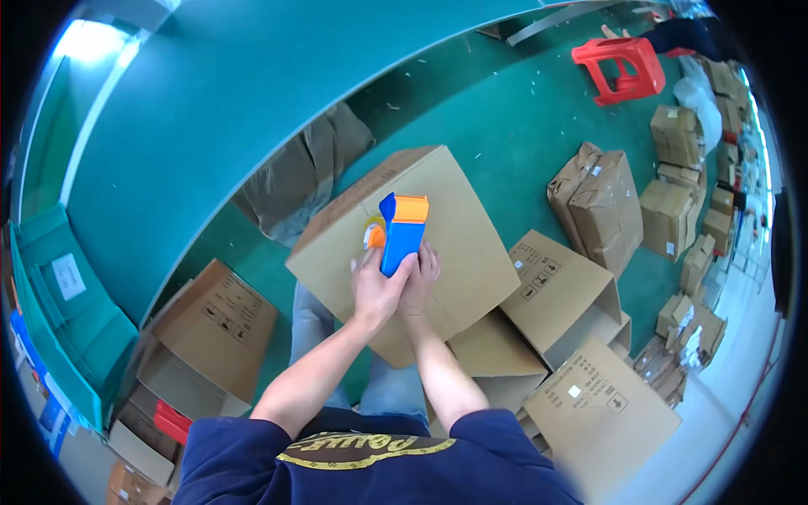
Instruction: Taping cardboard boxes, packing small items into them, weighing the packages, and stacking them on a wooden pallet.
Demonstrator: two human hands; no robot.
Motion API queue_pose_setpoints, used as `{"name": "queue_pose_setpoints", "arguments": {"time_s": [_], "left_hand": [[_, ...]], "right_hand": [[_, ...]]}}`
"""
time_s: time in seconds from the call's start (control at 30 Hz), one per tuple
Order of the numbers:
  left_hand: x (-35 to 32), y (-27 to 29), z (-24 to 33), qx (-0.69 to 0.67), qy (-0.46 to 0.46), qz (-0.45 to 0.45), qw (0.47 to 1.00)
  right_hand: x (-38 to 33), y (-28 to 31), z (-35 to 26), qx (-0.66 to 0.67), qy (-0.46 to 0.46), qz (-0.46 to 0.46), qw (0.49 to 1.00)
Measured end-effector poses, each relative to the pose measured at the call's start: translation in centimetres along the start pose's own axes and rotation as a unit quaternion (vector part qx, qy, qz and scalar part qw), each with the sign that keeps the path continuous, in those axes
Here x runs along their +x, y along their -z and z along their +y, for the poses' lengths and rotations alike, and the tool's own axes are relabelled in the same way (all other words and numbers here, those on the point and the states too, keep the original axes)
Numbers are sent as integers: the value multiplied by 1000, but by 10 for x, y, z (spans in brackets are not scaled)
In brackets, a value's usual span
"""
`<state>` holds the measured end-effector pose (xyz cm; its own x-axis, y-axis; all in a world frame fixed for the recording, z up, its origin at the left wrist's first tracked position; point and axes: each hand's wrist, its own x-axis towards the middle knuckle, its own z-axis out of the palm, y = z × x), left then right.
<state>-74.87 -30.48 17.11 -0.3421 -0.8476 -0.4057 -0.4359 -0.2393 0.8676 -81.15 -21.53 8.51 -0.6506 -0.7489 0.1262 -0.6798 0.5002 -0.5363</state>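
Observation:
In front of me I hold a blue and orange tape dispenser above a large cardboard box. My left hand is closed on its lower part, the thumb lying across the blue body. Pressed up against the other side, my right hand grips it too, with its fingers partly hidden behind the dispenser. An orange hub with a yellowish roll shows at the dispenser's left. The box stands tilted in view by my legs, its broad plain face turned up under my hands.
A teal table curves along the far left. Open cartons stand at left and right, with another carton nearer. Beyond are a wrapped brown bundle, stacked boxes, and a red stool beside another person's arm.

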Motion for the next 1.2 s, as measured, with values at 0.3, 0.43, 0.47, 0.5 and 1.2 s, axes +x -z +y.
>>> {"name": "queue_pose_setpoints", "arguments": {"time_s": [0.3, 0.43, 0.47, 0.5, 1.2], "left_hand": [[-18, -30, -27, 139, -81, 89, 983], [-24, -36, -56, 137, -97, 94, 981], [-25, -36, -57, 135, -99, 87, 982], [-19, -32, -55, 135, -103, 81, 982], [139, 50, -78, 140, -47, -262, 954]], "right_hand": [[45, 105, -38, 609, -264, -168, 729], [63, 82, -61, 282, -204, -260, 901], [60, 78, -56, 294, -211, -247, 899], [59, 68, -51, 308, -217, -233, 896], [52, 36, -28, 367, -251, -262, 856]]}}
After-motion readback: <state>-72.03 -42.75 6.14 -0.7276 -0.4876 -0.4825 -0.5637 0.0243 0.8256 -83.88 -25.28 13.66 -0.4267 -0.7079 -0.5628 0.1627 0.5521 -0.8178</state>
